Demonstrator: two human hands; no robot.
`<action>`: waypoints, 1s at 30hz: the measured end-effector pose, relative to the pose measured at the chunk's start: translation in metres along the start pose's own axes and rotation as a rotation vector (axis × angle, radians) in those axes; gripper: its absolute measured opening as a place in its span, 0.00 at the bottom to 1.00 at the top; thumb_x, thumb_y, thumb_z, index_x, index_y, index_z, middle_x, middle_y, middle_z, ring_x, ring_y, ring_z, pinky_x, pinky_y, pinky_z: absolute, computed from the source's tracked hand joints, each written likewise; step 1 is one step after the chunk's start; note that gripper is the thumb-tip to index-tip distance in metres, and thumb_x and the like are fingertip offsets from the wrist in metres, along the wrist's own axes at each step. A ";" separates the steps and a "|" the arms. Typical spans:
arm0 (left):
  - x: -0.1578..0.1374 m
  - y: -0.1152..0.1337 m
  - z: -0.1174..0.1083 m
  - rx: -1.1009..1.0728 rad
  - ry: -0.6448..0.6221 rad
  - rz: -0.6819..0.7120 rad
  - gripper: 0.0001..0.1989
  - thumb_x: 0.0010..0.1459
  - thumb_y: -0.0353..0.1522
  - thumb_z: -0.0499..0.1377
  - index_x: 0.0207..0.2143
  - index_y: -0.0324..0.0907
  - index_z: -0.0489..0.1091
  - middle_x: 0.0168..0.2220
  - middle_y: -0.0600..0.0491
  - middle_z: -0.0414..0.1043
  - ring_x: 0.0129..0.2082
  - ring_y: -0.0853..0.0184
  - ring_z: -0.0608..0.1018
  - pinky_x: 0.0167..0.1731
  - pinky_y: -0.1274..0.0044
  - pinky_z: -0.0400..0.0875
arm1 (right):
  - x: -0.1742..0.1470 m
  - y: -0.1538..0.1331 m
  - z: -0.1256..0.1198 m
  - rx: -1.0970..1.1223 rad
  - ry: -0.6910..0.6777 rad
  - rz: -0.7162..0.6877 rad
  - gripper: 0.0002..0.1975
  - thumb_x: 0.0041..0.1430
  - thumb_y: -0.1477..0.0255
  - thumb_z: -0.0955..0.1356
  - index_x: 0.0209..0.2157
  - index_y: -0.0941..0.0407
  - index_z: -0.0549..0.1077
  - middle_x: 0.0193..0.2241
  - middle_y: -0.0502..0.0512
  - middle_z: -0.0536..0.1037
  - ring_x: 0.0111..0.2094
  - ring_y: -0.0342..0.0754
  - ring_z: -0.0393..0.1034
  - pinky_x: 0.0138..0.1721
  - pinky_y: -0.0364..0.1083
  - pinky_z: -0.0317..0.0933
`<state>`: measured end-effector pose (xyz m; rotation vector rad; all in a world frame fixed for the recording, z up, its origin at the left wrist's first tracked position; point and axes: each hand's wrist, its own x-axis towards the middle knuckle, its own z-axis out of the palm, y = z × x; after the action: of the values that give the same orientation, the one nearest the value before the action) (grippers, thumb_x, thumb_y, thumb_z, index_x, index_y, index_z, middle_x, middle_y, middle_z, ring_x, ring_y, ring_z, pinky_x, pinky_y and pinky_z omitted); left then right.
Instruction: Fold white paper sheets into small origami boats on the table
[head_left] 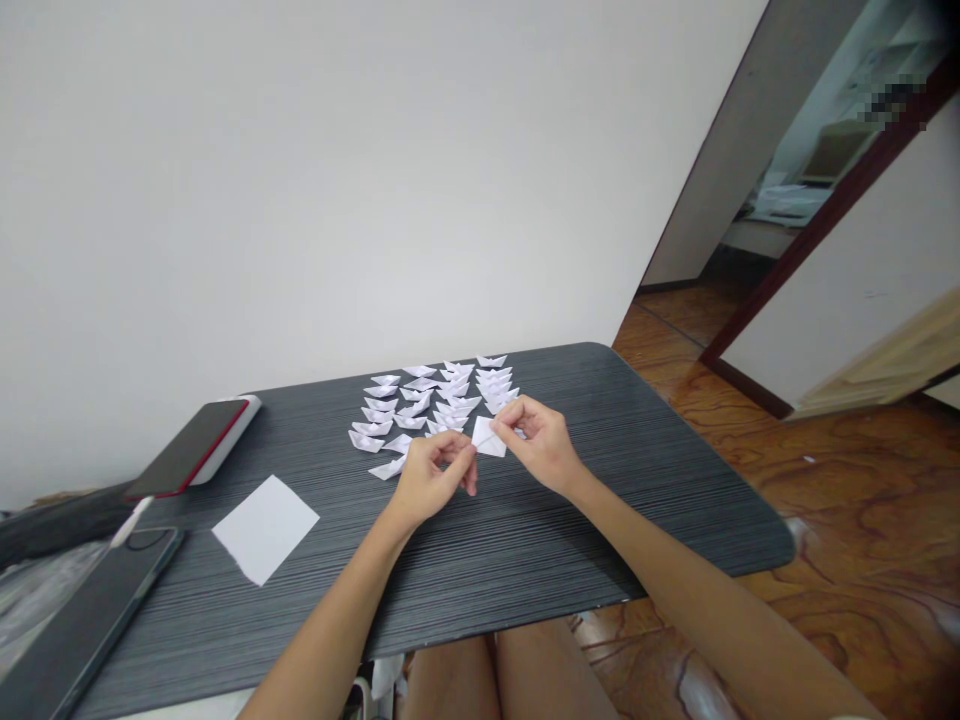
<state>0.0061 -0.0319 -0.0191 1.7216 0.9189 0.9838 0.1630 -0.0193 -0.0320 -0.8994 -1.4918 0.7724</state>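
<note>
Between my two hands, above the dark table, is a small piece of folded white paper. My left hand pinches its left corner between thumb and fingers. On the other side, my right hand grips the upper right edge, thumb in front. Parts of the paper are covered by the fingers. Just behind my hands stand several white paper boats in uneven rows; some are partly hidden by the hands. A flat square sheet of white paper lies to the left of my left forearm.
The dark striped table meets a white wall at the back. At the left are a phone, a cable and a dark slab with a red edge on a white object. Wooden flooring shows at right.
</note>
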 end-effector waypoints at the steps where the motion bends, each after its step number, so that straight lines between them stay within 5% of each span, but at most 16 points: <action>1: 0.000 -0.001 0.000 -0.011 -0.001 -0.009 0.10 0.53 0.34 0.52 0.23 0.37 0.62 0.13 0.56 0.66 0.12 0.74 0.69 0.15 0.82 0.64 | 0.000 0.000 0.000 -0.009 -0.007 0.001 0.08 0.48 0.72 0.65 0.21 0.57 0.62 0.20 0.49 0.66 0.23 0.41 0.62 0.27 0.42 0.58; 6: 0.001 -0.005 0.000 -0.016 -0.002 -0.024 0.12 0.54 0.35 0.50 0.22 0.36 0.63 0.12 0.56 0.64 0.11 0.75 0.68 0.14 0.83 0.62 | -0.001 -0.002 0.001 -0.054 -0.031 0.009 0.08 0.49 0.72 0.65 0.21 0.58 0.62 0.21 0.49 0.66 0.24 0.41 0.62 0.27 0.42 0.58; 11: 0.003 -0.006 0.004 -0.124 0.013 -0.025 0.13 0.51 0.36 0.55 0.35 0.35 0.64 0.19 0.55 0.68 0.15 0.72 0.71 0.15 0.82 0.64 | -0.004 -0.002 0.003 -0.083 -0.104 0.024 0.08 0.50 0.72 0.64 0.21 0.58 0.62 0.21 0.49 0.67 0.24 0.41 0.63 0.27 0.41 0.58; 18: 0.003 -0.007 0.009 -0.152 0.046 -0.082 0.12 0.51 0.37 0.54 0.25 0.36 0.63 0.16 0.53 0.69 0.17 0.67 0.75 0.17 0.80 0.67 | -0.005 -0.002 0.006 -0.081 -0.125 0.070 0.08 0.49 0.70 0.65 0.22 0.58 0.62 0.20 0.49 0.66 0.24 0.41 0.63 0.26 0.41 0.58; 24: 0.005 -0.007 0.008 -0.240 0.087 -0.075 0.12 0.52 0.36 0.52 0.24 0.36 0.61 0.15 0.53 0.69 0.16 0.67 0.74 0.16 0.80 0.66 | 0.002 -0.005 0.002 0.235 -0.258 0.272 0.11 0.46 0.71 0.67 0.33 0.59 0.66 0.24 0.50 0.70 0.23 0.40 0.64 0.24 0.40 0.58; 30: 0.006 -0.006 0.008 -0.223 0.121 -0.072 0.11 0.52 0.35 0.53 0.23 0.36 0.62 0.16 0.53 0.71 0.16 0.67 0.74 0.16 0.79 0.66 | 0.006 -0.002 -0.001 0.266 -0.254 0.373 0.08 0.44 0.70 0.68 0.24 0.61 0.70 0.20 0.50 0.70 0.19 0.37 0.59 0.20 0.39 0.54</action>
<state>0.0149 -0.0276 -0.0260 1.4464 0.9048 1.1086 0.1640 -0.0155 -0.0271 -0.9106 -1.4085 1.3683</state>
